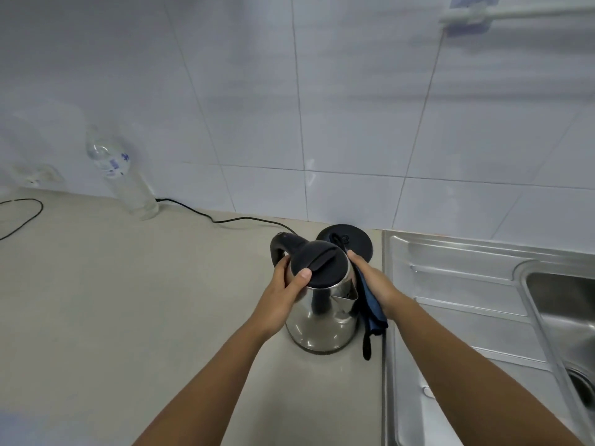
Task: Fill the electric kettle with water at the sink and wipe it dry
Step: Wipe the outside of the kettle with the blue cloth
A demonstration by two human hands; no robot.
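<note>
Two hands steady and wipe a steel kettle (322, 310) standing upright on the table (128, 317).

The left hand (283, 297) wraps the kettle's near-left shoulder, its grip closed with the thumb on the shut black lid (318, 263); what the kettle contains cannot be seen. The right hand (373, 284) presses a dark blue cloth (372, 312) flat against the kettle's right side, beside the spout. Just behind the kettle lies its round black base (357, 241), with a cord (225, 220) running left to a clear plastic bottle (125, 178) at the tiled wall. Right of the kettle, the steel sink (467, 284) adjoins the table.
</note>
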